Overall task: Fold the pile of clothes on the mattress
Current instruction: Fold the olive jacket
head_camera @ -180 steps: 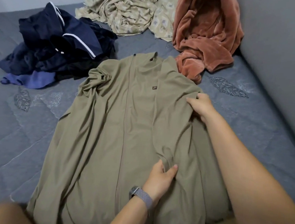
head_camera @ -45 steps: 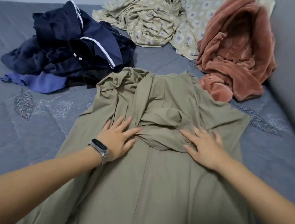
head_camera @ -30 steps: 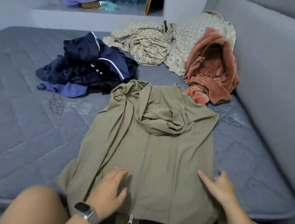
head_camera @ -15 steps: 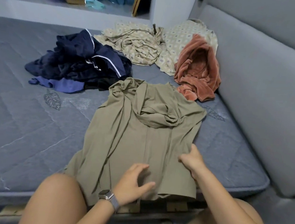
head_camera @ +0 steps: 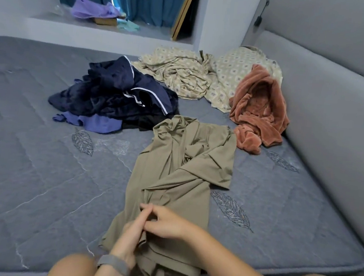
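Observation:
An olive-green jacket (head_camera: 188, 160) lies lengthwise on the grey-blue mattress (head_camera: 42, 169), its right side folded over toward the middle and its hem hanging off the near edge. My left hand (head_camera: 129, 236), with a grey watch strap at the wrist, lies flat along the jacket's lower part. My right hand (head_camera: 165, 222) crosses in from the right and pinches a fold of the same fabric just beside the left fingers. Behind the jacket sits a heap of dark navy clothes (head_camera: 116, 97) with a lilac piece at its front.
A cream patterned sheet (head_camera: 182, 74) and a rust fleece garment (head_camera: 260, 109) lie at the back right against the grey padded wall (head_camera: 333, 107). A ledge with a purple cloth (head_camera: 93, 11) runs behind the mattress. My knees show at the bottom edge.
My right hand has carried the jacket's right side over to the left, so the garment is narrower. Both hands now meet near the hem. The camera view has lifted.

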### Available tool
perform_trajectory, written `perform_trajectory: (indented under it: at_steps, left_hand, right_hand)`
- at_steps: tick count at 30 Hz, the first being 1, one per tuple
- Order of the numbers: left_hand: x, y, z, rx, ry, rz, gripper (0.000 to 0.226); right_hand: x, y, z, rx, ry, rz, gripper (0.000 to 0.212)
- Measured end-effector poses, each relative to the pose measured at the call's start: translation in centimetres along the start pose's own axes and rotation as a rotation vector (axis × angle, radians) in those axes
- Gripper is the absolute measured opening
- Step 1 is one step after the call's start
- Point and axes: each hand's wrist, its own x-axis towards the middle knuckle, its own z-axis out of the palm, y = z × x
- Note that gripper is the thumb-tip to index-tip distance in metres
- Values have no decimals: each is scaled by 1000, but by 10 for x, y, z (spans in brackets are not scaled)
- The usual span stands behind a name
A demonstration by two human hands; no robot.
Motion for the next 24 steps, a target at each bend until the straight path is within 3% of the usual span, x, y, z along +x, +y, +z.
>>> perform_trajectory:
  at_steps: [2,4,6,8,10,13,16,17,20,22,24]
  left_hand:
    - [3,7,-16,270,96,45,24]
    - [21,-2,-34,682,115,118,27]
    - [29,-5,-47,1128,85,153,29]
    - [31,0,-55,1321,8,91,30]
    - [31,9,-67,1373,-37,29,37]
    - [38,14,-77,1396,-59,-33,69]
    - [37,12,-62,1402,-40,-17,76]
    - [37,11,-56,1387,-10,17,75]
    - [39,17,-42,1321,64,107,70]
    - [41,24,-40,1297,75,104,65]
    - [47,28,-40,1347,61,104,57]
  right_hand:
    - [-2,17,3,38,-64,-66,33]
    - [-7,38,-2,56,10,-74,27]
    - [-11,61,-19,98,263,-35,18]
    - [-12,81,-52,-3,643,14,26]
    - [-8,95,-95,-2,896,155,49]
    - [1,110,-148,304,910,509,89]
    - [19,114,-171,715,885,586,73]
    - [26,114,-173,799,862,573,63]
    - [51,124,-174,1002,751,516,60]
    - [66,131,-177,937,784,536,58]
    - [74,119,-190,658,936,494,48]
